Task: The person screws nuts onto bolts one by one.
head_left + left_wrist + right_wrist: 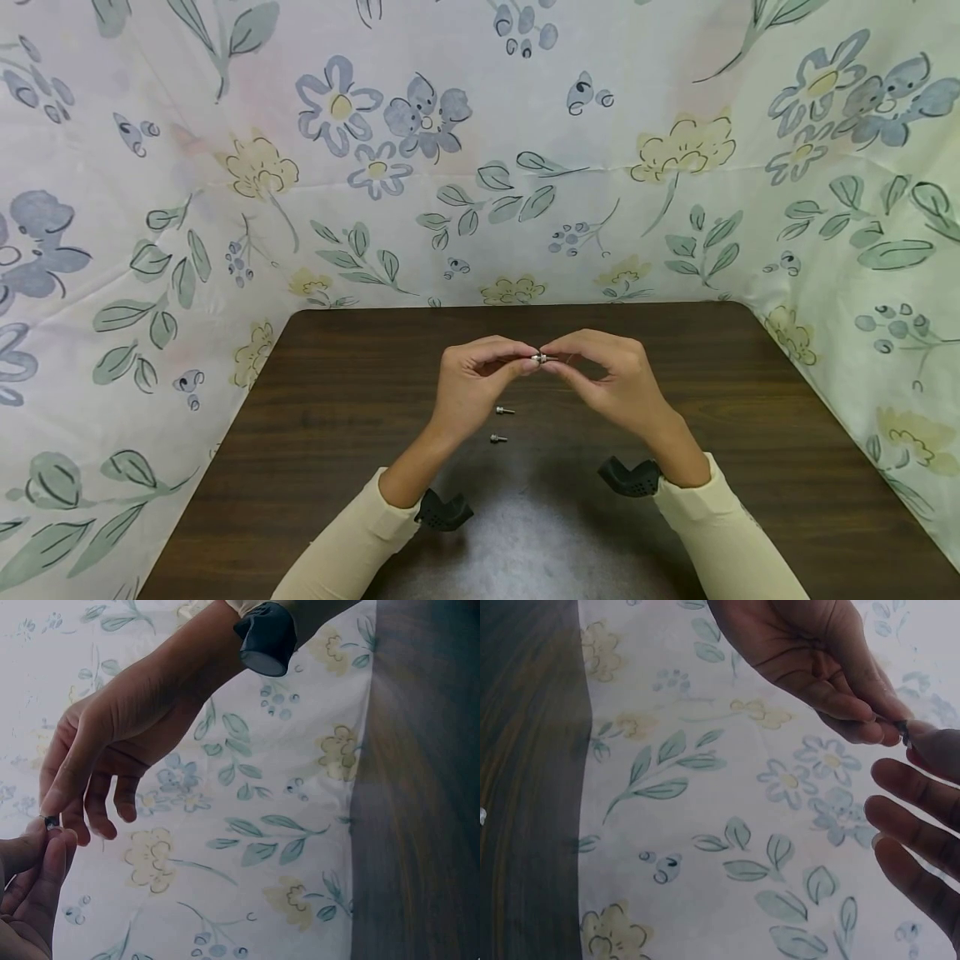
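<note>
Between the fingertips of both hands is a small silver metal bolt (540, 358), mostly covered by the fingers. My left hand (474, 379) pinches one end with thumb and forefinger. From the other side, my right hand (611, 375) pinches it the same way, its other fingers spread loosely in the right wrist view. Whether a nut or a second part sits on this bolt I cannot tell. Two similar small bolts lie on the table below the hands, one farther back (505, 410) and one nearer (498, 439).
A dark brown wooden table (337, 417) extends beneath the hands. Floral cloth (450, 233) hangs behind it and along both sides. Each wrist carries a black camera mount, one on the left (444, 511) and one on the right (630, 477).
</note>
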A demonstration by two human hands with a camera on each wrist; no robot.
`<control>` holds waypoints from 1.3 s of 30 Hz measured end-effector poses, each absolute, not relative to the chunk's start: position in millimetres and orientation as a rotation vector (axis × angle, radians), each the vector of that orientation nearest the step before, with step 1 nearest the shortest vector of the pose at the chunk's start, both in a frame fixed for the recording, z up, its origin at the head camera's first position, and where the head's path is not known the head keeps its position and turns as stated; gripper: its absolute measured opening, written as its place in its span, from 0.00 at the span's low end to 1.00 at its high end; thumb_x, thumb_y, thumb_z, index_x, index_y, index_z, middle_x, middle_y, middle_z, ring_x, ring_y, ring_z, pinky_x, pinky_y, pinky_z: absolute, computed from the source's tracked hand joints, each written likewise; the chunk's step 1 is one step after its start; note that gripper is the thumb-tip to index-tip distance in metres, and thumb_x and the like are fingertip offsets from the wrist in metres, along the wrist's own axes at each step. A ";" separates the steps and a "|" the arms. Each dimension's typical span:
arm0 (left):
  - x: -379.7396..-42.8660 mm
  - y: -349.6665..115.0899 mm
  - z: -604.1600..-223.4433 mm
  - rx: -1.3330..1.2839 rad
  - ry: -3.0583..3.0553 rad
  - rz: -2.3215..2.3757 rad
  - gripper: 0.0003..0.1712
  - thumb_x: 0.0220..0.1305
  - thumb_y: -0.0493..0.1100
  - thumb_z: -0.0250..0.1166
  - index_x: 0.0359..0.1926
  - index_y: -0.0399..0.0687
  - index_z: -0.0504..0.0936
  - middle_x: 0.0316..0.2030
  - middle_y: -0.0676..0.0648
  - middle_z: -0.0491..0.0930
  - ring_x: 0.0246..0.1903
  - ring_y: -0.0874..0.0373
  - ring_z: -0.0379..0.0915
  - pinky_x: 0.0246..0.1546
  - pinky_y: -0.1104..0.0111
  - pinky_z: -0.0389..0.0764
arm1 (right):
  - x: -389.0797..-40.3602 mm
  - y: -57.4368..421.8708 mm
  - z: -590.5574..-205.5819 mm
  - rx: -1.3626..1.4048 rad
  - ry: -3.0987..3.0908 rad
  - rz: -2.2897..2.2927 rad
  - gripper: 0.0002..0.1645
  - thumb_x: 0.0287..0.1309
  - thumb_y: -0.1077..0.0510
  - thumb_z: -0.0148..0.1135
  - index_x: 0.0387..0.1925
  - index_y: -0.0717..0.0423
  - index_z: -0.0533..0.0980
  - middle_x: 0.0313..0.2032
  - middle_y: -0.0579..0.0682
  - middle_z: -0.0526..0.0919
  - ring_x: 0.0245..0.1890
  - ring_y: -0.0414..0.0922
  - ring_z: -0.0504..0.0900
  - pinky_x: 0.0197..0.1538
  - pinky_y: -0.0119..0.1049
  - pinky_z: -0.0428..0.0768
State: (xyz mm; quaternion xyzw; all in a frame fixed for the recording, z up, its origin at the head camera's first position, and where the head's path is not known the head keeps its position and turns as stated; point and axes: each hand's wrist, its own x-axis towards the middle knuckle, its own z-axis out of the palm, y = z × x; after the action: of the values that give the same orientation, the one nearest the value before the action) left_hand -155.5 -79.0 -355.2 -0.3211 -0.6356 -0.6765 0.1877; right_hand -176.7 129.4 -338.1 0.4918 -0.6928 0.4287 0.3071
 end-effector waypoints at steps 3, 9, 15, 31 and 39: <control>-155.7 -78.8 -355.3 -0.910 -1.783 -1.905 0.06 0.60 0.28 0.71 0.40 0.33 0.89 0.36 0.40 0.87 0.35 0.51 0.86 0.36 0.57 0.88 | -177.0 129.2 -338.5 1.306 -1.835 1.136 0.15 0.68 0.51 0.66 0.42 0.60 0.86 0.37 0.51 0.89 0.35 0.44 0.87 0.43 0.26 0.82; -155.9 -78.2 -355.8 -0.915 -1.770 -1.910 0.06 0.60 0.27 0.71 0.39 0.32 0.89 0.36 0.40 0.87 0.36 0.51 0.86 0.36 0.57 0.88 | -177.5 128.9 -339.9 1.316 -1.845 1.150 0.09 0.64 0.59 0.70 0.42 0.59 0.86 0.38 0.51 0.89 0.36 0.45 0.87 0.45 0.27 0.83; -156.3 -78.2 -356.2 -0.916 -1.766 -1.905 0.07 0.59 0.26 0.71 0.39 0.32 0.89 0.36 0.39 0.87 0.35 0.52 0.86 0.36 0.57 0.88 | -177.2 127.9 -341.4 1.309 -1.861 1.155 0.06 0.63 0.61 0.70 0.41 0.58 0.86 0.37 0.50 0.89 0.36 0.44 0.87 0.44 0.27 0.83; -156.6 -77.9 -356.5 -0.918 -1.765 -1.906 0.06 0.59 0.26 0.71 0.39 0.32 0.88 0.36 0.39 0.87 0.35 0.52 0.86 0.36 0.57 0.88 | -175.0 129.5 -339.8 1.300 -1.829 1.151 0.13 0.65 0.55 0.70 0.43 0.61 0.85 0.38 0.53 0.89 0.31 0.42 0.84 0.39 0.27 0.82; -156.8 -77.6 -356.7 -0.917 -1.761 -1.920 0.06 0.59 0.26 0.71 0.39 0.31 0.88 0.36 0.39 0.87 0.35 0.51 0.86 0.36 0.57 0.88 | -176.3 128.3 -337.9 1.313 -1.818 1.137 0.09 0.64 0.58 0.71 0.42 0.60 0.86 0.37 0.51 0.89 0.32 0.42 0.85 0.40 0.26 0.81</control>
State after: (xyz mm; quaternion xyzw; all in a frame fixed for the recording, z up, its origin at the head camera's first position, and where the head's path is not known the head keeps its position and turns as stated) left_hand -156.8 -77.6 -356.7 -0.3262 -0.6262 -0.6826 0.1887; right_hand -176.3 128.3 -337.9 0.4967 -0.6878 0.4301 0.3086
